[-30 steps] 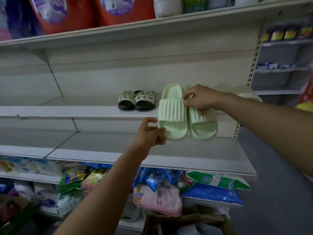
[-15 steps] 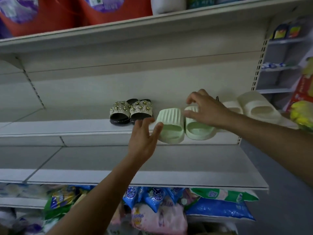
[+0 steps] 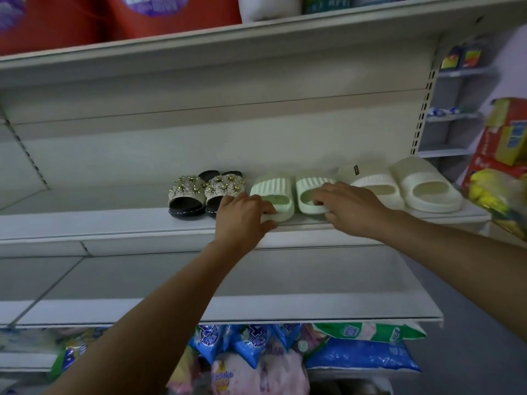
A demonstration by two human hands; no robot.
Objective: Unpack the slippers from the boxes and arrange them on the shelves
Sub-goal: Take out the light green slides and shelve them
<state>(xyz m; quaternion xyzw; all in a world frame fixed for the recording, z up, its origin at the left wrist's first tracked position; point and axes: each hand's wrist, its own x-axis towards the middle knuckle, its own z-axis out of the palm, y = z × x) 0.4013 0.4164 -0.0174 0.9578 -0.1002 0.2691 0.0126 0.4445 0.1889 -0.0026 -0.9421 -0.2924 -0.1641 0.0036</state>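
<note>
Found the left hand (image 3: pixel 242 218) closed on the toe end of the left green slipper (image 3: pixel 271 186), fingers bent over the top of the front rim, thumb tucked beneath it at the shelf lip, hardly any gap between them. Found the right hand (image 3: pixel 350 209) closed the same way on the right green slipper (image 3: pixel 310 186), fingers curled over the toe opening and thumb hooked under the front edge. Could not tell how hard either hand pressed. Noted both green slippers sole-down on the middle shelf (image 3: pixel 114 223), side by side and just apart, toes toward the camera at the front edge, ribbed straps up. Logged a pair of flowered sandals (image 3: pixel 196 192) just left of them on the same shelf, the nearer one partly hidden behind the left hand. Logged a pair of cream slippers (image 3: pixel 425 192) to the right, the nearer one just beside the right green slipper, a small dark tag showing at its back. Marked both forearms reaching up from below across the lower shelf (image 3: pixel 313 280). Recorded blue, green and pink packets (image 3: pixel 356 357) under that shelf, and red packs (image 3: pixel 57 24) on the top one.
</note>
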